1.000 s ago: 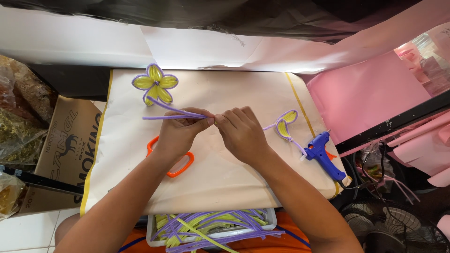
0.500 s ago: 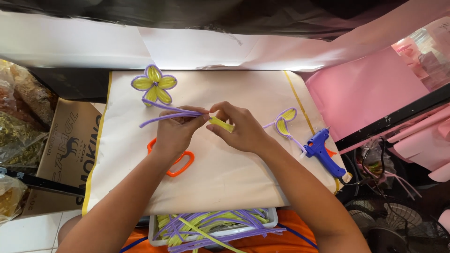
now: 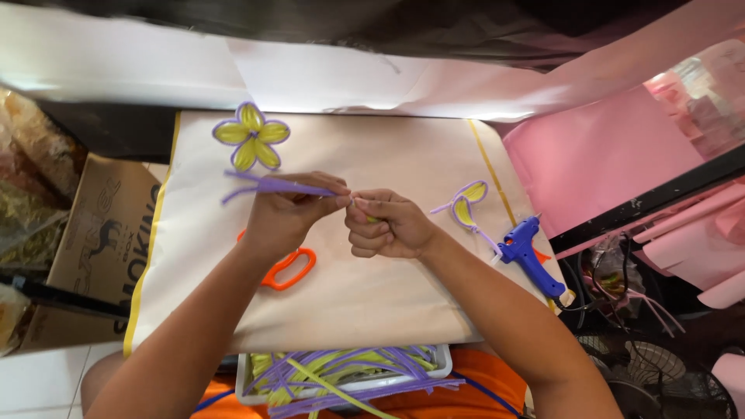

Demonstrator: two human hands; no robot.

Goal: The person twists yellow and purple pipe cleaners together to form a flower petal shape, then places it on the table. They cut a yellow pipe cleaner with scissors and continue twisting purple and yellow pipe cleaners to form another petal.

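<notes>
Purple strips pinched between two hands over the cloth-covered work board

Purple strips point(image 3: 268, 186) now lie nearly level, their free ends trailing left under the finished purple-and-yellow flower point(image 3: 251, 136); half a second ago they bowed upward and a yellow piece showed between the hands. The left hand point(image 3: 287, 213) pinches the strips at fingertip level, and the right hand point(image 3: 388, 225) has closed into a loose fist, thumb and forefinger pressed to the same spot, with only a sliver of yellow showing inside it. The hands have drawn together until their fingertips touch, which suggests the yellow piece is being folded or wrapped into the strips. Orange scissors point(image 3: 289, 268) lie partly under the left wrist. Further right rest a half-made petal pair point(image 3: 468, 203) and a blue glue gun point(image 3: 530, 256); a tray of spare strips point(image 3: 341, 372) sits at the near edge.
</notes>
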